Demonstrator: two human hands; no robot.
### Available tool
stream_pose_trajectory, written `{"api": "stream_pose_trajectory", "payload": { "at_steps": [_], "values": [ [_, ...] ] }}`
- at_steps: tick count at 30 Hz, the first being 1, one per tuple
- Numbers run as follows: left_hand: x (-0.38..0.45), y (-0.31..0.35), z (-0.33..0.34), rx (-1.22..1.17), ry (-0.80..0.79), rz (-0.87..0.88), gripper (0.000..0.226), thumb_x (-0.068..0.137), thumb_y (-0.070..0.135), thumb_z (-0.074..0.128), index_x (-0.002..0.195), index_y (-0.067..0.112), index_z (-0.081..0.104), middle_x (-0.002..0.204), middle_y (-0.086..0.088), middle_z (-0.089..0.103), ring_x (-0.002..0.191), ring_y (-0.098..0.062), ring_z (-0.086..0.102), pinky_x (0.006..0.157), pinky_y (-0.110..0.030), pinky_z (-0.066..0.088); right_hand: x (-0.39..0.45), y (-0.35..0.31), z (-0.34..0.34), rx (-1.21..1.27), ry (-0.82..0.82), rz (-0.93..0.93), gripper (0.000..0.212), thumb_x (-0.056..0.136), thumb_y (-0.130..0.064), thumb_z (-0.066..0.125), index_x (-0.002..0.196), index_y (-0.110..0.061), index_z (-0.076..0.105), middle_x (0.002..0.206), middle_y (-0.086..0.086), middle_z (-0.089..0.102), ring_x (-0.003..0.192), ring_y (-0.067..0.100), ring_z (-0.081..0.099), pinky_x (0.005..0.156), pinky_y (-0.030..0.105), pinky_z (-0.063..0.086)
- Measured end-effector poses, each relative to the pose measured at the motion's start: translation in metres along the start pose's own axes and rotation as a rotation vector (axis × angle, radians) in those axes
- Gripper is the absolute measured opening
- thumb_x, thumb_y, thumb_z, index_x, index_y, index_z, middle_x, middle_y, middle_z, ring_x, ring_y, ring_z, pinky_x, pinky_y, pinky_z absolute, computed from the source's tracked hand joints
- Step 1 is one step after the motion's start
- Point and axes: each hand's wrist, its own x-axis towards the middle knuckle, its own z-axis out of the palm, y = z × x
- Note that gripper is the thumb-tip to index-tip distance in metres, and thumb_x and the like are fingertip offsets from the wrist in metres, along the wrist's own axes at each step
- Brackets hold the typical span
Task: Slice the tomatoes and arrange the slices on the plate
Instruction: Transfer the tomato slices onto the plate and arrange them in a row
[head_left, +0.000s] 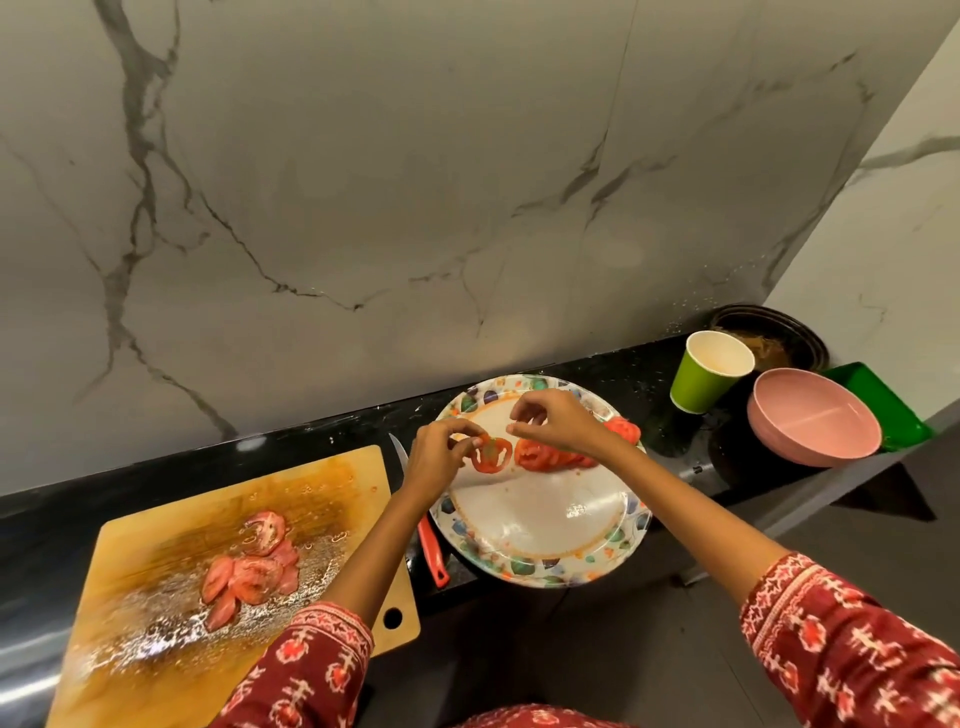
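Red patterned sleeves (311, 660) are being seen at the bottom of the frame, with both forearms being stretched up toward the centre. At lower left, a wet wooden cutting board (171, 525) is being occupied by a loose pile of cut tomato slices (252, 569) that are not yet moved. Between board and plate, a red-handled knife (432, 551) is being left lying, its long axis running up and down the frame with the blade tip pointing to the wall. At centre, the patterned plate (540, 564) is being filled: a row of slices on the plate (550, 454) is being laid across its upper half, running left to right. A single slice (491, 453) is being pinched at its upper edge by the left hand (434, 460), at the left end of that row and just beside it, so the next placement is judged to fall leftward, and the left hand is nearer the board. The right hand (556, 423) is being held over the row with fingers loosely curled; nothing is clearly being gripped. Farther back at right, a green paper cup (698, 382) and a pink bowl (813, 418) are being kept. No readable writing is being shown.
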Motion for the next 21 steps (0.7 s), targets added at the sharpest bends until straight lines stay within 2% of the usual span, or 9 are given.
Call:
{"api": "stream_pose_trajectory", "payload": {
  "at_steps": [3, 6, 9, 12, 15, 18, 21],
  "values": [
    [0.007, 0.009, 0.0, 0.001, -0.006, 0.034, 0.011, 0.084, 0.005, 0.065, 0.092, 0.006, 0.072, 0.093, -0.008, 0.069, 0.071, -0.017, 0.065, 0.056, -0.02, 0.053, 0.001, -0.015, -0.001, 0.001, -0.1, -0.045, 0.02, 0.081, -0.012, 0.071, 0.098, -0.005, 0.064, 0.096, 0.011, 0.066, 0.084, 0.015, 0.061, 0.078, 0.026, 0.053],
    [0.016, 0.016, 0.0, -0.001, 0.022, 0.072, 0.014, 0.086, 0.005, 0.062, 0.097, 0.006, 0.07, 0.091, -0.008, 0.068, 0.067, -0.013, 0.063, 0.051, -0.014, 0.051, 0.004, -0.022, -0.005, 0.025, -0.052, -0.008, 0.017, 0.08, -0.006, 0.07, 0.095, -0.002, 0.064, 0.085, 0.012, 0.067, 0.075, 0.017, 0.063, 0.072, 0.027, 0.053],
    [0.021, 0.016, 0.001, -0.029, 0.067, 0.087, 0.02, 0.087, 0.005, 0.06, 0.105, 0.008, 0.068, 0.095, -0.007, 0.068, 0.07, -0.013, 0.062, 0.05, -0.014, 0.049, 0.006, -0.021, -0.015, 0.007, -0.044, 0.065, 0.016, 0.078, -0.002, 0.069, 0.093, -0.001, 0.065, 0.072, 0.006, 0.064, 0.065, 0.011, 0.06, 0.065, 0.02, 0.05],
    [0.019, 0.006, 0.002, 0.033, 0.055, 0.061, 0.026, 0.087, 0.012, 0.062, 0.113, 0.009, 0.065, 0.102, -0.005, 0.067, 0.08, -0.013, 0.062, 0.06, -0.021, 0.053, 0.005, -0.014, -0.022, 0.002, 0.013, 0.123, 0.01, 0.078, 0.002, 0.068, 0.088, 0.0, 0.067, 0.08, 0.015, 0.069, 0.067, 0.012, 0.062, 0.068, 0.022, 0.053],
    [0.011, -0.005, 0.006, 0.065, 0.023, 0.026, 0.029, 0.085, 0.013, 0.065, 0.114, 0.009, 0.064, 0.106, -0.007, 0.067, 0.082, -0.013, 0.063, 0.071, -0.028, 0.055, 0.004, -0.006, -0.02, 0.007, 0.032, 0.193, 0.007, 0.078, 0.004, 0.067, 0.083, -0.002, 0.067, 0.082, 0.016, 0.069, 0.069, 0.014, 0.063, 0.071, 0.027, 0.056],
    [0.006, -0.011, 0.011, 0.084, -0.009, -0.003, 0.033, 0.082, 0.012, 0.068, 0.115, 0.008, 0.063, 0.107, -0.009, 0.067, 0.083, -0.014, 0.063, 0.075, -0.03, 0.056, 0.003, -0.003, -0.008, 0.021, 0.06, 0.263, 0.007, 0.078, 0.001, 0.066, 0.083, -0.002, 0.068, 0.085, 0.016, 0.07, 0.072, 0.018, 0.064, 0.077, 0.033, 0.057],
    [0.005, -0.01, 0.02, 0.099, -0.046, -0.027, 0.04, 0.08, 0.015, 0.071, 0.118, 0.009, 0.06, 0.11, -0.009, 0.066, 0.085, -0.012, 0.062, 0.078, -0.026, 0.053, 0.002, 0.002, 0.007, 0.004, 0.141, 0.333, 0.003, 0.079, -0.004, 0.068, 0.078, -0.007, 0.066, 0.087, 0.013, 0.07, 0.081, 0.022, 0.066, 0.077, 0.032, 0.055]
  ]
}}
